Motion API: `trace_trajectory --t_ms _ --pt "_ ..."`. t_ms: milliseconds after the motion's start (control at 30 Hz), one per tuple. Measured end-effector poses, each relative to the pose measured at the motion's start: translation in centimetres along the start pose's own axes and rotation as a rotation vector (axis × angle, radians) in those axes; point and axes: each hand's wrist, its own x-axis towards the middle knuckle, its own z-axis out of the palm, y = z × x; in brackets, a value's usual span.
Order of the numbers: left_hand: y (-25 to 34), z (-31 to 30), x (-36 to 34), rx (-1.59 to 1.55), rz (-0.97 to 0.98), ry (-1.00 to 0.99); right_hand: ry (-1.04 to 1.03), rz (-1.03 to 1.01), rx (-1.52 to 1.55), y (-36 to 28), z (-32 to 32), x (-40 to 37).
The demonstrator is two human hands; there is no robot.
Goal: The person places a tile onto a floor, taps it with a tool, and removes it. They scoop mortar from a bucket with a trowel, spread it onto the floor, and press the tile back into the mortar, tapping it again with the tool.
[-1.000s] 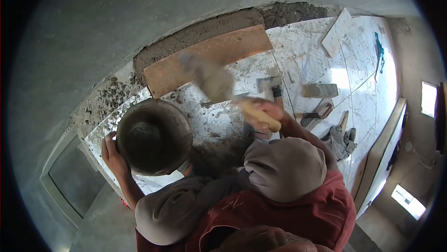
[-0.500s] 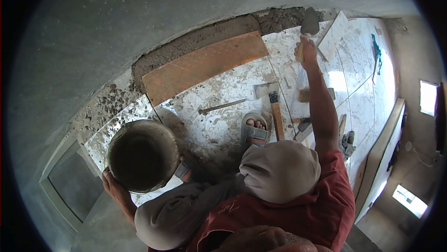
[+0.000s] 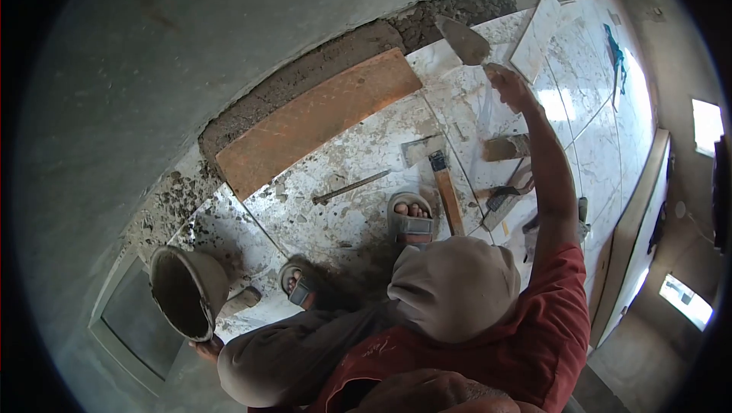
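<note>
My right hand (image 3: 512,89) is closed round the handle of a pointed trowel (image 3: 463,41). Its blade points up and left, over the white tiles just short of a strip of dark mortar (image 3: 457,16) along the wall. At the lower left, my left hand (image 3: 207,349) grips a mortar-stained bucket (image 3: 207,274) low at its rim, most of the fingers hidden. The bucket is tilted, its mouth facing left, and its dark inside shows no clear contents. A brown board (image 3: 320,119) lies beside the mortar strip.
A hammer (image 3: 447,196), a metal rod (image 3: 351,186) and a wooden block (image 3: 505,147) lie on dirty white tiles. A loose tile piece (image 3: 536,38) rests near the wall at right. My sandalled feet stand between the bucket and hammer. A grey-framed panel (image 3: 137,321) is at the left.
The bucket has moved down and left and tipped onto its side, with my left hand still on it. The trowel blade has swung left, and my right hand has lowered slightly.
</note>
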Motion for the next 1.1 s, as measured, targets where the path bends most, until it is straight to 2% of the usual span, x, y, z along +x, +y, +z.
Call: trace_trajectory --t_ms 33,133,200,267,300,333,400,467,500,533,600,667,700,733,800,833,900,933,1033,1067,1100 --pt "1.7 0.5 -1.4 -0.268 -0.205 0.084 -0.035 0.356 0.211 -4.2 -3.2 0.4" --pt "3.2 0.9 -3.2 -0.380 -0.309 0.165 -0.082 0.421 0.273 -7.9 -6.5 1.0" --pt "3.6 0.9 -3.8 -0.385 -0.320 0.191 -0.077 0.426 0.293 -6.5 -6.4 0.9" --pt "3.9 0.7 -4.4 -0.392 -0.326 0.208 0.059 0.461 0.286 -5.5 -6.6 0.8" --pt "4.1 0.7 -4.5 -0.403 -0.328 0.219 0.051 0.598 0.294 -5.3 -7.3 1.2" --pt "4.2 0.6 -4.7 -0.404 -0.331 0.232 0.061 0.612 0.217 -5.1 -7.9 1.4" --pt "4.5 0.6 -5.0 -0.411 -0.335 0.248 0.001 0.524 0.254 -5.6 -8.5 0.9" --pt "4.8 0.6 -5.3 -0.411 -0.337 0.264 0.069 0.146 0.186 -4.8 -6.5 -0.3" --pt "5.1 0.6 -5.4 -0.413 -0.334 0.272 0.160 -0.182 0.017 -3.7 -4.9 -0.1" --pt "5.5 0.7 -5.6 -0.424 -0.335 0.287 0.064 -0.192 -0.094 -5.9 -5.1 -0.6" --pt "5.8 0.4 -6.6 -0.407 -0.342 0.314 -0.119 0.007 -0.105 -7.5 -5.7 -0.2" --pt "7.2 0.3 -6.7 -0.430 -0.308 0.324 0.265 -0.381 -0.468 2.2 -1.3 1.6" --pt "7.8 0.1 -6.4 -0.449 -0.295 0.332 0.427 -0.660 -1.127 7.0 -1.7 2.5" --pt "8.5 -0.3 -6.0 -0.466 -0.279 0.338 0.367 -0.487 -0.861 8.6 -2.7 3.0" --pt "10.5 -1.0 -5.7 -0.516 -0.234 0.345 -0.002 0.233 -0.114 1.1 -9.2 2.6" --pt "11.7 -1.7 -5.6 -0.532 -0.201 0.352 0.001 0.237 -0.113 -0.5 -9.3 1.7" --pt "15.2 -3.9 -4.2 -0.641 -0.077 0.313 0.218 0.639 0.385 -2.4 -9.5 0.9" --pt "14.1 -5.0 -1.3 -0.697 0.038 0.173 0.237 0.649 0.556 -2.4 -8.5 0.3" --pt "24.0 -7.3 -4.5 -0.829 0.131 0.064 0.337 0.876 0.992 -4.8 -5.9 0.3" --pt "26.9 -8.1 -5.5 -0.782 0.228 -0.047 0.331 0.881 0.996 -2.4 -3.4 0.9" --pt "29.4 -9.0 -6.1 -0.730 0.325 -0.157 0.332 0.714 0.875 0.3 -0.5 2.0"
